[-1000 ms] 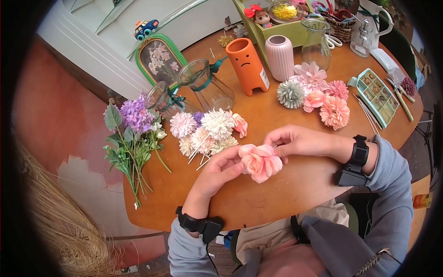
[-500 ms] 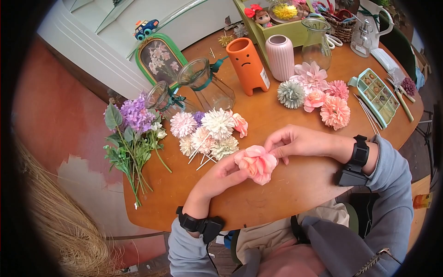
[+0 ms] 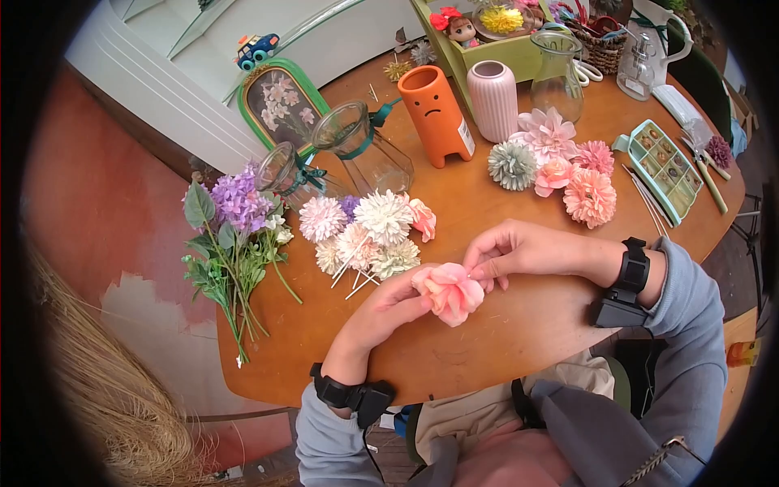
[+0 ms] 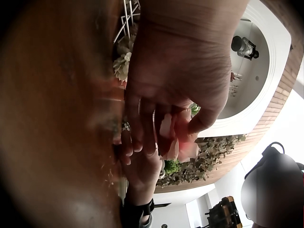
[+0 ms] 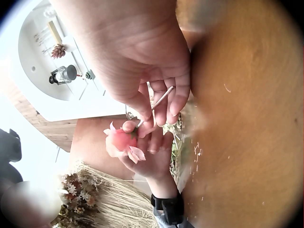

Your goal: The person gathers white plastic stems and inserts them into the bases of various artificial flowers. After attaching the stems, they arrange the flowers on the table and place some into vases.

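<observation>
A pink artificial rose [image 3: 449, 295] is between both hands above the table's near side. My left hand [image 3: 380, 315] holds the bloom, thumb on one side of the petals and fingers on the other. In the right wrist view, a thin pale stick stem [image 5: 163, 99] comes out of the rose's green base. My right hand [image 3: 523, 247] pinches this stem near the base between thumb and forefinger, and the stem's far end reaches past the other fingers. Just beyond the left hand lies a pile of white, blush and purple blooms [image 3: 383, 217] on short white stems.
Purple flowers with leafy stems [image 3: 240, 203] lie at the left. Glass vases [image 3: 365, 158], an orange vase [image 3: 436, 118] and a pink ribbed vase [image 3: 492, 101] stand behind. Pink and grey blooms [image 3: 588, 199], a divided green box [image 3: 664, 172] and pliers [image 3: 712, 187] are on the right.
The rose has shifted slightly left and down in the head view and turned a little in the fingers. Both hands keep their hold; the other things have not moved.
</observation>
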Demonstrator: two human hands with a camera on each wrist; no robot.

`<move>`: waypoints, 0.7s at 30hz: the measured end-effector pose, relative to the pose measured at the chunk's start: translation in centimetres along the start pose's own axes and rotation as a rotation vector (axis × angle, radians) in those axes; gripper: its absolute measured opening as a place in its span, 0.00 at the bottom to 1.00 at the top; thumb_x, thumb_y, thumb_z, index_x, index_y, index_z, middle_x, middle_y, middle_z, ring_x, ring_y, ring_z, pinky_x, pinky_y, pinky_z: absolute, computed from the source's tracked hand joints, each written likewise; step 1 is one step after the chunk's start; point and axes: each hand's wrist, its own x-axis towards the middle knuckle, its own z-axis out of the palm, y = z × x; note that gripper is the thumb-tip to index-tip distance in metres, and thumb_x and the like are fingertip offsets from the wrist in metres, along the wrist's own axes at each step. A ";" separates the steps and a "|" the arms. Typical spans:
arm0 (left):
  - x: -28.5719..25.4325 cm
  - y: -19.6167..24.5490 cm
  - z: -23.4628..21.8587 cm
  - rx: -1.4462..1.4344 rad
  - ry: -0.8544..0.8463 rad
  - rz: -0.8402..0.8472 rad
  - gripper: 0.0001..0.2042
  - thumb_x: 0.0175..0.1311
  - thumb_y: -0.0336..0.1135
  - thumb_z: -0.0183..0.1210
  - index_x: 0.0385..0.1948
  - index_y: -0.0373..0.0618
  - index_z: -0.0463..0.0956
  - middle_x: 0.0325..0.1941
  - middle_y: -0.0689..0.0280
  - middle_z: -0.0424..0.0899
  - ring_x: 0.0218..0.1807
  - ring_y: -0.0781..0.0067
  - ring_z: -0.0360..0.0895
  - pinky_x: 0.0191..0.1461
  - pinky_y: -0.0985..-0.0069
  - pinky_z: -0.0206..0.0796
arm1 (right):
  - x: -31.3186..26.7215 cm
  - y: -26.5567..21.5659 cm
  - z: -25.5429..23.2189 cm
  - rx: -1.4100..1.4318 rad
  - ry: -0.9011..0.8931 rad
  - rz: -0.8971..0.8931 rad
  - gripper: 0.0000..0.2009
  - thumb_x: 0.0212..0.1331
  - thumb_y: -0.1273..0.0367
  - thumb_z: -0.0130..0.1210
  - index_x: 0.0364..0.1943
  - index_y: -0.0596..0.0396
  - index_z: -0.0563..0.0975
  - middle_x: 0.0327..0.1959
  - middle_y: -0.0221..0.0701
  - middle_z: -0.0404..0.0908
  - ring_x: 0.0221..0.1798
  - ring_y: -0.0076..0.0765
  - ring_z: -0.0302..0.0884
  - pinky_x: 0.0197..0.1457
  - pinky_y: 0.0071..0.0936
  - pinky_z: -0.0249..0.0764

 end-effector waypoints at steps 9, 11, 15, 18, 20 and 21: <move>0.3 -1.5 -1.2 0.060 -0.063 0.107 0.14 0.64 0.33 0.51 0.50 0.41 0.71 0.47 0.67 0.76 0.49 0.79 0.71 0.55 0.80 0.61 | 0.0 0.1 0.0 0.022 0.024 0.019 0.09 0.64 0.67 0.49 0.42 0.57 0.77 0.29 0.23 0.77 0.32 0.15 0.73 0.33 0.15 0.69; 0.4 -1.5 -1.3 0.072 -0.050 0.114 0.14 0.64 0.35 0.52 0.49 0.41 0.71 0.47 0.66 0.76 0.49 0.77 0.71 0.54 0.78 0.62 | 0.0 0.2 0.0 0.024 0.028 0.025 0.10 0.65 0.65 0.48 0.41 0.55 0.76 0.27 0.22 0.76 0.32 0.14 0.73 0.33 0.14 0.70; 0.2 -1.7 -1.0 0.000 0.174 0.249 0.12 0.63 0.37 0.54 0.45 0.42 0.71 0.43 0.66 0.75 0.42 0.76 0.74 0.46 0.78 0.66 | -0.2 -0.7 0.3 0.148 0.144 0.044 0.11 0.66 0.63 0.47 0.43 0.56 0.73 0.27 0.24 0.76 0.31 0.16 0.74 0.32 0.14 0.70; -0.2 0.1 -1.8 -0.128 0.430 0.468 0.13 0.62 0.40 0.55 0.43 0.42 0.69 0.31 0.66 0.75 0.30 0.81 0.70 0.36 0.85 0.63 | -0.2 -0.9 0.2 0.202 0.236 0.035 0.11 0.67 0.62 0.45 0.42 0.55 0.72 0.25 0.24 0.74 0.29 0.17 0.74 0.30 0.13 0.70; -0.6 0.8 -2.8 -0.193 0.627 0.637 0.13 0.61 0.39 0.55 0.42 0.44 0.68 0.28 0.68 0.72 0.30 0.83 0.68 0.35 0.85 0.61 | -0.2 -0.5 0.0 0.244 0.238 0.029 0.12 0.67 0.61 0.44 0.42 0.55 0.73 0.24 0.24 0.73 0.29 0.17 0.74 0.30 0.13 0.70; -0.9 1.0 -3.4 -0.225 0.726 0.722 0.12 0.61 0.38 0.55 0.41 0.45 0.67 0.27 0.69 0.71 0.30 0.84 0.66 0.34 0.85 0.60 | -0.2 -0.4 0.0 0.239 0.225 0.030 0.12 0.67 0.61 0.44 0.42 0.55 0.73 0.24 0.24 0.73 0.29 0.17 0.74 0.30 0.13 0.70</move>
